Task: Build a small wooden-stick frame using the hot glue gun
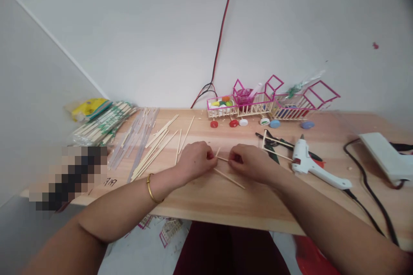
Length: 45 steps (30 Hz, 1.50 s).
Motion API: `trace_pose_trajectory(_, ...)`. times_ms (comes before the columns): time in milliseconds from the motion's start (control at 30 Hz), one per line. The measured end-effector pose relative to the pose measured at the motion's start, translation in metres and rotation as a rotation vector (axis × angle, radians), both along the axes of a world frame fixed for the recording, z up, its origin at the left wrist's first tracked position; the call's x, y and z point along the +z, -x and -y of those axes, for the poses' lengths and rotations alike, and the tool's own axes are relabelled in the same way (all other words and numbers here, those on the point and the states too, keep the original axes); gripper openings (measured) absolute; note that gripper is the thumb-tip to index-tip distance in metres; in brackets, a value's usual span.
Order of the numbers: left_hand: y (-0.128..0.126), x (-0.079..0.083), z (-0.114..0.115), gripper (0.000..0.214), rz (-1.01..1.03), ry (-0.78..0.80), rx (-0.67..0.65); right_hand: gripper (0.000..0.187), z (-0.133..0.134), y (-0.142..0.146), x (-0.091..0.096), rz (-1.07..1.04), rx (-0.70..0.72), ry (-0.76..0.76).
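Above the middle of the table, my left hand (197,160) is closed in a pinch on thin wooden sticks (230,178) joined or held at an angle. One stick slants down to the right from my left fingertips, its far end free. Opposite, my right hand (251,163) pinches the end of a short stick (222,159) that spans the gap between both hands. The fingertips hide where the sticks meet. Just right of my right hand lies a three-sided stick frame (279,141), partly over dark-handled pliers (272,154), its ends at a white glue gun (300,154).
Loose sticks (155,150) and clear glue sticks (138,154) lie left, near a bag of wrapped chopsticks (105,122). Along the wall stand small stick carts (254,108) with bottle-cap wheels. A white box (383,154) and black cable (364,176) occupy the right.
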State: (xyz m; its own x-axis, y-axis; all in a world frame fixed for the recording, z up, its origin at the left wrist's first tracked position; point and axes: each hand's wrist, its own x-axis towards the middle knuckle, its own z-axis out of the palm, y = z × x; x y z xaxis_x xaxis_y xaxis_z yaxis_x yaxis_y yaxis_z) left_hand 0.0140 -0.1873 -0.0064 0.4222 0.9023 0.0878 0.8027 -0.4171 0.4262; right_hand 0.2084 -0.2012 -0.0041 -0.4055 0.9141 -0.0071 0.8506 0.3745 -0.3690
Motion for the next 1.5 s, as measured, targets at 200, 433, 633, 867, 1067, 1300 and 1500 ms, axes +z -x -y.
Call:
trace_pose_trajectory(200,0.006,0.005,-0.006,0.019,0.212,0.137,0.062,0.015,0.002,-0.006,0.006,-0.047,-0.004,0.048)
trace_pose_trajectory(433,0.007,0.008,-0.011,0.020,0.568,0.445,0.193,0.015,-0.001,-0.016,0.017,-0.250,-0.042,0.045)
trace_pose_trajectory(633,0.006,0.005,-0.011,0.023,0.843,0.638,0.217,0.017,0.007,-0.013,0.031,-0.348,-0.003,0.027)
trace_pose_trajectory(867,0.004,0.003,-0.010,0.032,0.944,0.713,0.201,0.017,0.005,-0.011,0.026,-0.365,0.000,0.034)
trace_pose_trajectory(1067,0.005,0.001,-0.010,0.030,0.940,0.690,0.168,0.018,0.004,-0.012,0.024,-0.352,0.000,0.037)
trace_pose_trajectory(1300,0.006,-0.001,-0.011,0.027,0.930,0.673,0.153,0.018,0.004,-0.011,0.022,-0.353,-0.001,0.059)
trace_pose_trajectory(1500,0.005,-0.001,-0.010,0.026,0.924,0.681,0.160,0.018,0.005,-0.009,0.025,-0.356,-0.013,0.070)
